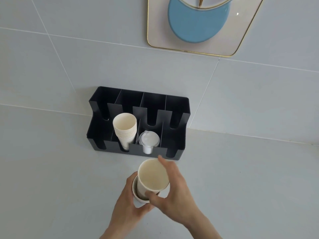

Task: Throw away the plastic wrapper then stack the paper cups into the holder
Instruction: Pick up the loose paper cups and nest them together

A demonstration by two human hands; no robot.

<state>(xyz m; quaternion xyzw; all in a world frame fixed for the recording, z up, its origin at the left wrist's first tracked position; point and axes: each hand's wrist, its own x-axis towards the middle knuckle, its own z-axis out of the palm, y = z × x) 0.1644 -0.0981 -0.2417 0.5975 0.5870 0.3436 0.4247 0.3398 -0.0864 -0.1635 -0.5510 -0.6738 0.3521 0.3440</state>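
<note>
A black cup holder (179, 140) with several slotted compartments stands against the tiled wall. A stack of white paper cups (124, 128) leans in its second front compartment from the left. Clear plastic lids (148, 140) fill the compartment to the right of it. In front of the holder, my right hand (174, 192) grips a tilted paper cup (152, 176) by its rim, its base inside a lower cup (138, 198). My left hand (127, 206) is wrapped around that lower cup from the left. No plastic wrapper is in view.
A cream tray with a gold rim (155, 31) lies at the top right and carries a blue bowl (195, 26). The pale grey counter (51, 169) spreads around the holder and my hands.
</note>
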